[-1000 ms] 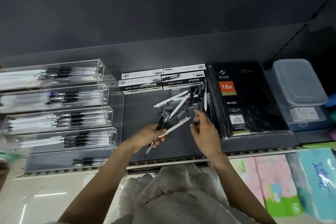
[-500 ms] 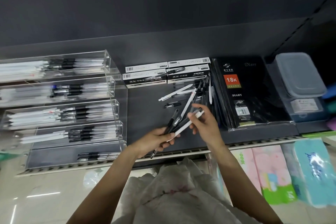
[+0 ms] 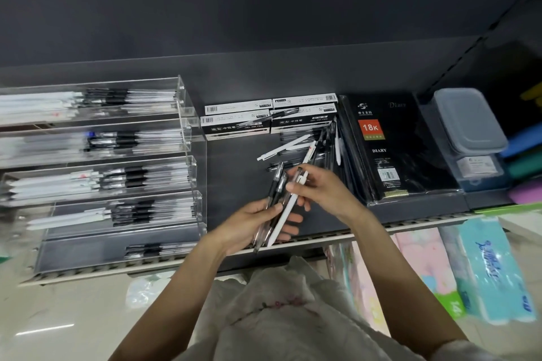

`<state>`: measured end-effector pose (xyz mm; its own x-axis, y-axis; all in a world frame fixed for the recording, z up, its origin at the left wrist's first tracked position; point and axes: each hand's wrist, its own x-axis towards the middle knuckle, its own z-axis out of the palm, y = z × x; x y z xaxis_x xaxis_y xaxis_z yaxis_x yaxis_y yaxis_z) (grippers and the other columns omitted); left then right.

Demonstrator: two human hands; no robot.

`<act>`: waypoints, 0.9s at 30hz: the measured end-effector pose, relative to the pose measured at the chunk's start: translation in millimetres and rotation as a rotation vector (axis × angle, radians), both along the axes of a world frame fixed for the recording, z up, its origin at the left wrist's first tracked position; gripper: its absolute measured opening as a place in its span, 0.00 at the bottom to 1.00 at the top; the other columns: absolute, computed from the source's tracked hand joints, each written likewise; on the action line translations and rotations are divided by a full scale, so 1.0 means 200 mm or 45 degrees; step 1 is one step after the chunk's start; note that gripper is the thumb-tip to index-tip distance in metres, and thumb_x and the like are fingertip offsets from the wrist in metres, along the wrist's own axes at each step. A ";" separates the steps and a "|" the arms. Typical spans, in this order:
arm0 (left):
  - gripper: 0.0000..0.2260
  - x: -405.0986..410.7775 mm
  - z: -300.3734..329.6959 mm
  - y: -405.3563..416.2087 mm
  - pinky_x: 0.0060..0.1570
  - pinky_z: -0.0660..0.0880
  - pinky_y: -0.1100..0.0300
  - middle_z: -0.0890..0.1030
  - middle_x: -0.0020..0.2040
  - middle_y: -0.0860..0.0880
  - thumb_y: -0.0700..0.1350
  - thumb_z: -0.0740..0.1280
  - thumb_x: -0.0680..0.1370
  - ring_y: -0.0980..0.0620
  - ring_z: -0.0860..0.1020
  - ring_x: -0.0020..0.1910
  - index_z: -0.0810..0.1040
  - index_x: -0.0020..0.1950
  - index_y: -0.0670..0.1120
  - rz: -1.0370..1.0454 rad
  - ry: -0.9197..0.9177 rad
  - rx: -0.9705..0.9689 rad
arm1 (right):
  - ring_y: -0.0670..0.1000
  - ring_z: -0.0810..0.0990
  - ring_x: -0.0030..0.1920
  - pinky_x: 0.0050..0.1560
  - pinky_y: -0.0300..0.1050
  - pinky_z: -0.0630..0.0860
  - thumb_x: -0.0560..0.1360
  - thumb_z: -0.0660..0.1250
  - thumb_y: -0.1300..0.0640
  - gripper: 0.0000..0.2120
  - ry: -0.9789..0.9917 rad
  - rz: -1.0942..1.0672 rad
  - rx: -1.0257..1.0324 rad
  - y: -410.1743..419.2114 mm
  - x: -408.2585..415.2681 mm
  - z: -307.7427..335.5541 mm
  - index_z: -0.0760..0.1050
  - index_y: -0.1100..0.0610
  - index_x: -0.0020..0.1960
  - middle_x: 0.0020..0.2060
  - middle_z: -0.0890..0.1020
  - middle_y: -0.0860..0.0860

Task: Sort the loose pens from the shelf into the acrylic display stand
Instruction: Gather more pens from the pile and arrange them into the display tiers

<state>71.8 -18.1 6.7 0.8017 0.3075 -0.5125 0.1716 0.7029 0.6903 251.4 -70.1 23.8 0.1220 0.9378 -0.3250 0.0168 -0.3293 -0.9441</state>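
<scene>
Dark shelf (image 3: 234,155), pale front lip. Loose pens (image 3: 296,146) at centre rear. Left hand (image 3: 252,221) fingers curled round pen bundle (image 3: 277,202); right hand (image 3: 319,187) pinches white pen (image 3: 289,205). Acrylic display stand (image 3: 117,161) at 9 o'clock; bare shelf between. Diary (image 3: 393,149) at 3 o'clock.

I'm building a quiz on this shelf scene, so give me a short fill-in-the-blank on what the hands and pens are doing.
1. The left hand holds a bundle of ____.
2. The right hand pinches the slim ____ plastic pen at its upper end.
3. The clear acrylic display stand is to the ____ of the hands.
4. The black notebook is labelled ____.

Missing words: pens; white; left; DIARY
</scene>
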 end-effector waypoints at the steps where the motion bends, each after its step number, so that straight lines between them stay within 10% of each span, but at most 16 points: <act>1: 0.11 0.00 0.00 0.00 0.46 0.81 0.56 0.84 0.50 0.43 0.41 0.57 0.81 0.47 0.83 0.45 0.77 0.59 0.42 -0.007 -0.005 0.010 | 0.45 0.76 0.29 0.26 0.37 0.73 0.73 0.70 0.63 0.09 -0.005 0.020 -0.021 0.00 0.00 0.01 0.76 0.56 0.52 0.32 0.80 0.49; 11: 0.13 0.00 0.00 -0.02 0.35 0.73 0.63 0.77 0.37 0.51 0.42 0.61 0.78 0.55 0.74 0.34 0.76 0.61 0.39 -0.004 -0.085 0.036 | 0.33 0.77 0.40 0.45 0.28 0.70 0.70 0.73 0.58 0.11 -0.296 0.244 -0.087 0.10 0.07 0.10 0.79 0.51 0.52 0.39 0.79 0.43; 23: 0.10 0.02 0.00 -0.02 0.25 0.63 0.69 0.73 0.38 0.49 0.37 0.56 0.82 0.58 0.67 0.29 0.73 0.59 0.45 0.259 -0.090 -0.070 | 0.46 0.81 0.35 0.37 0.38 0.77 0.75 0.67 0.63 0.07 -0.329 -0.491 0.489 0.05 0.08 0.26 0.76 0.52 0.47 0.34 0.81 0.46; 27: 0.08 0.08 0.01 -0.01 0.22 0.57 0.70 0.71 0.34 0.51 0.42 0.58 0.82 0.59 0.61 0.26 0.74 0.57 0.46 0.326 -0.028 -0.066 | 0.45 0.81 0.41 0.43 0.39 0.78 0.76 0.68 0.61 0.05 -0.826 -0.461 0.770 -0.03 -0.07 0.25 0.79 0.57 0.51 0.42 0.82 0.48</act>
<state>88.4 -20.9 8.5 0.7123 0.4758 -0.5161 -0.0310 0.7559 0.6540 237.7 -76.4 73.3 0.4232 0.7949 0.4348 0.5893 0.1230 -0.7985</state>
